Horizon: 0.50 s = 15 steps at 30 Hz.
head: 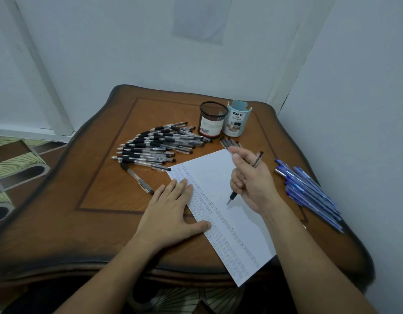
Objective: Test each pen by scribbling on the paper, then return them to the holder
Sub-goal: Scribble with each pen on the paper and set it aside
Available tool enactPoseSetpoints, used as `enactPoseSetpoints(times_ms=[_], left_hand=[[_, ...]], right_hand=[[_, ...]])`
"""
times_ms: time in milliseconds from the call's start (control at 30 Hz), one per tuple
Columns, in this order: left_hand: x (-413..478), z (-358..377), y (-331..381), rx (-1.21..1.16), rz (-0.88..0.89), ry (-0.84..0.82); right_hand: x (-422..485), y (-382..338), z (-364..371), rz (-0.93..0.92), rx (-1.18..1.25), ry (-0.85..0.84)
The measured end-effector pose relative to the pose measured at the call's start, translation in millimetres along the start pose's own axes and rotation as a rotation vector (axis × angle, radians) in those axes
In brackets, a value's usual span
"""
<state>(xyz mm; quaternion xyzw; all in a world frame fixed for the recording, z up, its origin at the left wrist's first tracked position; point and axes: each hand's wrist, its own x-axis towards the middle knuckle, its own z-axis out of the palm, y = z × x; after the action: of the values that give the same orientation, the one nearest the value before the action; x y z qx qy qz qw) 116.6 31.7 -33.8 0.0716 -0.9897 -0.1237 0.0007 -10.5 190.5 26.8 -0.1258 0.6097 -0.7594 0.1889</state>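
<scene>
Behind, we see two holders side by side: black mesh cup [213, 120], pale-blue plastic cup [238, 120]; our left hand [171, 214] lies spread flat on white scribbled paper [218, 175]; our right hand [252, 180] grips one black-tipped clear pen [232, 196].

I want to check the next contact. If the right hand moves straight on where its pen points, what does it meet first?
Likely the paper, beside the scribbled rows; height of the pen above it is unclear.
</scene>
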Motion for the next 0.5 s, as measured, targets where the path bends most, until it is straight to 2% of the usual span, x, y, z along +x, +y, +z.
enactPoseSetpoints(times_ms=[167,367,500], left_hand=[[0,2,-1,-0.005,0.013,0.016],[-1,2,0,-0.046,-0.006,0.042],[-2,2,1,-0.046,0.001,0.041]], right_hand=[[-6,13,-12,0.175,0.066,-0.046],[-14,33,-17,0.046,-0.123,-0.202],[-12,48,-10,0.024,-0.250,-0.156]])
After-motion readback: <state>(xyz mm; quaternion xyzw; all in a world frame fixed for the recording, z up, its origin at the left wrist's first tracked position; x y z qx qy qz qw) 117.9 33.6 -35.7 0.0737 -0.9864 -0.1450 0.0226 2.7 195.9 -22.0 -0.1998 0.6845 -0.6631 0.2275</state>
